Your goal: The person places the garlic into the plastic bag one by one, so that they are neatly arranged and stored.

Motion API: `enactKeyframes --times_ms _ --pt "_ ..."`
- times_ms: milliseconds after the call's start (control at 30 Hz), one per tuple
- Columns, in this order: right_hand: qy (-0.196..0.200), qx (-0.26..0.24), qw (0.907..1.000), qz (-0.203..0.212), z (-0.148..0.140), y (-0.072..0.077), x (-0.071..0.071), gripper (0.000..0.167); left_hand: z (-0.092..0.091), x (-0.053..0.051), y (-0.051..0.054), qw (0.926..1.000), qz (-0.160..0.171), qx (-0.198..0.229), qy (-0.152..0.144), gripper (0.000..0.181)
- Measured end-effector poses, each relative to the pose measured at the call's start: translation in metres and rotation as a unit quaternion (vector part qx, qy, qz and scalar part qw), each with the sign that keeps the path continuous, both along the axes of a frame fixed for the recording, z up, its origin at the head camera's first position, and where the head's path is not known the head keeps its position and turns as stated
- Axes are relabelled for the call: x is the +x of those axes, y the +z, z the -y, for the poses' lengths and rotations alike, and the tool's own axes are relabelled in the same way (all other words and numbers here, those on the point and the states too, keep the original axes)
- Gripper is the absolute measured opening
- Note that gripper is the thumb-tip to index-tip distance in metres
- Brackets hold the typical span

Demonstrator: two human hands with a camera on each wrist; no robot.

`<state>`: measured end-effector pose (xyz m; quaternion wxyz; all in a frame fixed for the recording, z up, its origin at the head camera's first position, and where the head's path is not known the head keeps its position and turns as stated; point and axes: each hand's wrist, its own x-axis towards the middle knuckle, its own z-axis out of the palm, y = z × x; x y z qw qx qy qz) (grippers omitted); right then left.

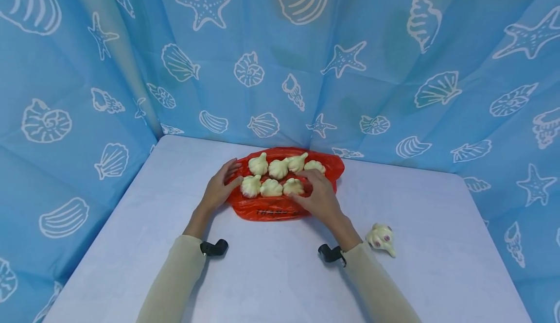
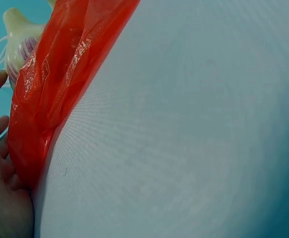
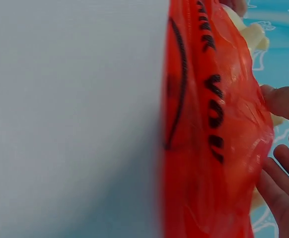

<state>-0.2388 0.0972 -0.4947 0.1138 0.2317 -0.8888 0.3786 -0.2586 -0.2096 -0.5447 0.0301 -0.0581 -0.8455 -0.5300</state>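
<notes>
Several pale garlic bulbs (image 1: 271, 187) lie in two rows inside an open red plastic bag (image 1: 262, 211), which has black print on its front. At the bag's left end, my left hand (image 1: 217, 187) rests with its thumb beside the nearest bulb; in the left wrist view that thumb is against a purple-streaked garlic bulb (image 2: 16, 52). My right hand (image 1: 321, 196) is at the bag's right side, its thumb and fingers spread about the front-right bulb. In the right wrist view the thumb touches the bag's edge (image 3: 244, 119), and the other fingers are loosely extended, partly out of frame.
One more garlic bulb (image 1: 380, 239) with purple spots lies on the white table (image 1: 271, 274), beside my right forearm. A blue curtain (image 1: 280, 70) printed with shells and starfish stands behind the table and along both sides. Black wrist cameras (image 1: 214, 248) are strapped at both wrists.
</notes>
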Motion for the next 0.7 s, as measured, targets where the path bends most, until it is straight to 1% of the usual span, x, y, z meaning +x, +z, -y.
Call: enactKeyframes --times_ms 133,367,567,633,700 --pt "0.001 -0.010 0.9999 -0.006 -0.007 0.010 0.002 0.059 -0.001 0.000 0.002 1.0000 0.002 -0.001 0.001 0.071" --pt "-0.018 0.011 0.9997 -0.007 -0.026 0.025 0.003 0.059 0.001 -0.002 0.002 1.0000 -0.002 0.001 0.000 0.072" --pt "-0.040 0.022 0.9988 -0.015 -0.046 0.030 0.007 0.058 0.001 -0.001 -0.001 1.0000 0.000 0.000 0.003 0.072" --pt "-0.049 0.022 0.9985 -0.014 -0.053 0.031 0.009 0.058 0.001 -0.001 -0.002 1.0000 0.000 0.003 0.004 0.071" --pt "-0.061 0.023 0.9978 -0.007 -0.060 0.031 0.013 0.059 0.000 -0.001 -0.002 1.0000 -0.004 0.008 -0.001 0.070"
